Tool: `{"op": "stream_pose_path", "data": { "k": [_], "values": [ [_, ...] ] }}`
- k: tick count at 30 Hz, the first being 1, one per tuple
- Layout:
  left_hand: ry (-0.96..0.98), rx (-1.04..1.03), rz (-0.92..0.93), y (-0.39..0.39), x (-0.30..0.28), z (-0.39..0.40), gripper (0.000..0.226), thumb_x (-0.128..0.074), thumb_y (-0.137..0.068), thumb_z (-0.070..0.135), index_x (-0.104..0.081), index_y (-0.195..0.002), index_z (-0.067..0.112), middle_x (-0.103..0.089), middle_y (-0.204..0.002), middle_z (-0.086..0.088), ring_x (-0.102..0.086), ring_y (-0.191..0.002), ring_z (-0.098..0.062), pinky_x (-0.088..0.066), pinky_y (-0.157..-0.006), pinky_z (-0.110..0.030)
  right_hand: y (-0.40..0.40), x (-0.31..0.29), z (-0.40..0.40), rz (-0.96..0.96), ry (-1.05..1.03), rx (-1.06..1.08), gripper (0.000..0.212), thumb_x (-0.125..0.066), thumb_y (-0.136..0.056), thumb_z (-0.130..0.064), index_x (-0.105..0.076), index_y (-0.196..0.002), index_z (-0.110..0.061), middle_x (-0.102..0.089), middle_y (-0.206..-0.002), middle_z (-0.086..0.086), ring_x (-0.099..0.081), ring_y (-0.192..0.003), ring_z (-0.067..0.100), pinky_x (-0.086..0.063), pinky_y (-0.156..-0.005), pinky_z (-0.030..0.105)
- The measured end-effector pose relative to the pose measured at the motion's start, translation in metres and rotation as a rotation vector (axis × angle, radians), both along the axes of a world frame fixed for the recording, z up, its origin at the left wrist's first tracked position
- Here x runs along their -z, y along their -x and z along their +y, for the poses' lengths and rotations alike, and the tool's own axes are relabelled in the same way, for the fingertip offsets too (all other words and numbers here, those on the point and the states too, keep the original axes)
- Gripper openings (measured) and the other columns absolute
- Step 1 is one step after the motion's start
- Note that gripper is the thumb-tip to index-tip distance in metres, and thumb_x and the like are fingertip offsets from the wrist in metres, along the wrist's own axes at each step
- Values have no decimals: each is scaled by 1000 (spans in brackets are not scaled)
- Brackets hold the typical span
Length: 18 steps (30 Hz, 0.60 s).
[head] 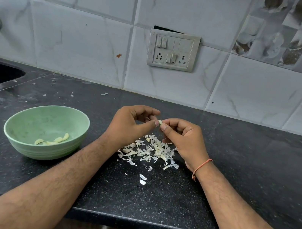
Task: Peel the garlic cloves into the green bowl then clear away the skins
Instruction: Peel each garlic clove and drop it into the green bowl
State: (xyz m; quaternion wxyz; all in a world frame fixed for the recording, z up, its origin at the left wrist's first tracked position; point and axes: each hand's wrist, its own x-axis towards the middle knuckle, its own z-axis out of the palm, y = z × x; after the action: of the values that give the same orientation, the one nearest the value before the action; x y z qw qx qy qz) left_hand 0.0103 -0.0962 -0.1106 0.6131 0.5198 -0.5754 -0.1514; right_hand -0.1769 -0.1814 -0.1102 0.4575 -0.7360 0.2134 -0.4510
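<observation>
Green bowl [45, 132], at left on the black speckled counter [237, 168], holding four peeled cloves [56, 140]. Left hand [130, 125], fingers curled, thumb and forefinger pinching one garlic clove [160, 122] above the counter. Right hand [185, 140], fingers likewise curled, pinching the same clove from the opposite side; an orange thread [201, 167] circles its wrist. One heap of papery skins [150, 151] lies beneath both hands, with stray flakes near.
</observation>
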Motion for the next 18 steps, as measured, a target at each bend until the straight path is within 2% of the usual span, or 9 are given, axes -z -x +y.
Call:
{"op": "stream_pose_path", "data": {
  "k": [4,8,12,14,16,18],
  "values": [
    [-17,-9,9,-1,3,-3,24,-83,-92,18,-80,-115,21,-81,-96,5,-76,-92,-14,-65,-87,-46,-1,0,0,-4,-27,-11,12,-77,-95,-7,-81,-106,-4,-78,-88,16,-69,-74,18,-62,-67,30],
    [-38,9,8,-1,4,-4,25,-81,-94,17,-79,-119,20,-80,-98,3,-76,-94,-16,-66,-84,-47,-2,0,0,-5,-19,-6,12,-80,-94,-10,-81,-105,-5,-77,-89,22,-70,-74,25,-64,-68,36],
    [-79,70,79,1,4,-5,30,-78,-96,10,-74,-126,15,-79,-99,-3,-74,-85,-20,-67,-80,-46,-1,0,0,1,-2,-1,11,-79,-94,-9,-81,-104,-5,-77,-89,23,-69,-77,26,-64,-71,38],
    [-104,108,136,4,3,-5,36,-75,-98,8,-68,-133,12,-77,-102,-10,-70,-82,-25,-67,-74,-42,-2,2,-1,11,1,9,11,-80,-94,-9,-82,-104,-7,-78,-89,21,-70,-77,25,-64,-73,43],
    [-122,131,176,8,3,-5,43,-71,-100,6,-60,-142,9,-74,-102,-15,-66,-77,-25,-63,-66,-29,-4,3,0,12,-3,21,10,-81,-93,-11,-82,-103,-9,-78,-89,20,-70,-76,26,-63,-75,50],
    [-131,123,162,10,4,-6,45,-67,-103,7,-54,-146,10,-73,-97,-6,-66,-69,-20,-62,-64,-31,-5,4,0,7,-14,28,10,-81,-93,-12,-83,-103,-10,-78,-89,21,-70,-75,26,-63,-75,50]
  ]
}}
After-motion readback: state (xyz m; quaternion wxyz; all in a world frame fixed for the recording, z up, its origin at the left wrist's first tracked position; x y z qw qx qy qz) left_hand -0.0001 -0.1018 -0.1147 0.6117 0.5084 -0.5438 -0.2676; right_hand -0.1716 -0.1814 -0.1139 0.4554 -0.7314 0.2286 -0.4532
